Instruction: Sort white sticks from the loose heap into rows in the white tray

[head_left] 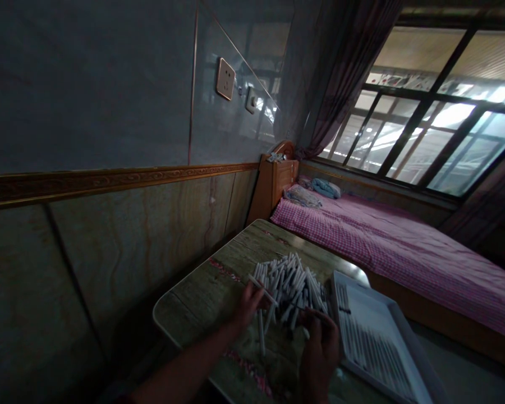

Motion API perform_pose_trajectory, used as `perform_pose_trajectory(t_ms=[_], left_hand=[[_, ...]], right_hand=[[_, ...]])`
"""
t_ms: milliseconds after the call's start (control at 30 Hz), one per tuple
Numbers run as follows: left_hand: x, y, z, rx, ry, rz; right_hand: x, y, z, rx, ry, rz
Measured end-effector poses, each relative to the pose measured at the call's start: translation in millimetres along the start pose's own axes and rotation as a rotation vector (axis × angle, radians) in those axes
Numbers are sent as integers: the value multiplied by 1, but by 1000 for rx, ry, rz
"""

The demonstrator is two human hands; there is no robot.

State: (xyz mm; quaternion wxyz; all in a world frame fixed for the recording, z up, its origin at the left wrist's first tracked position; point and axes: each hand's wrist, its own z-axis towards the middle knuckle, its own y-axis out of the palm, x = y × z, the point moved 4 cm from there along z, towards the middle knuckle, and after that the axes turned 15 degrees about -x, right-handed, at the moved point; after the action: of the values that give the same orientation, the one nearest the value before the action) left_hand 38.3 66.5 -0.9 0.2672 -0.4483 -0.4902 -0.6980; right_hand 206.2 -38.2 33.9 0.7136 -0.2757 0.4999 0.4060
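My left hand (pixel 250 302) is closed around a slim white pen-like stick (pixel 263 289), which slants across the near left side of the pile. Under and beyond it lies a heap of white pens (pixel 292 278), many with dark ends, jumbled on the table. At the heap's right edge, my right hand (pixel 320 343) has its fingers pinched on a thin dark pen-like piece (pixel 324 318); dim light and blur hide its details. Just right of that hand sits a shallow pale tray (pixel 376 311), with pens (pixel 372 350) lined up side by side in it.
The wood-patterned table (pixel 202 303) has rounded corners and stands near the tiled wall (pixel 109 252). Behind it is a bed with a pink checked cover (pixel 362 230) and a wooden headboard (pixel 284 179). Sockets (pixel 226 78) are on the wall; a window (pixel 429 118) is at right.
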Motion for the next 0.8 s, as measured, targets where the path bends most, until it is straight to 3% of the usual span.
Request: perform_pose_trajectory(t_ms=[133,400,600,800], left_hand=[[11,10,-11,-9,188,310],[8,10,-15,-35,311,708],[11,13,-16,-79,399,898],[15,17,-18,-84,482,1063]], right_hand=[[-19,-3,-2,7,-54,-9],[-64,4,-11,-50,-248,-82],[-77,6,-13,-86,-347,-222],[-81,-1,-11,-42,-326,-255]])
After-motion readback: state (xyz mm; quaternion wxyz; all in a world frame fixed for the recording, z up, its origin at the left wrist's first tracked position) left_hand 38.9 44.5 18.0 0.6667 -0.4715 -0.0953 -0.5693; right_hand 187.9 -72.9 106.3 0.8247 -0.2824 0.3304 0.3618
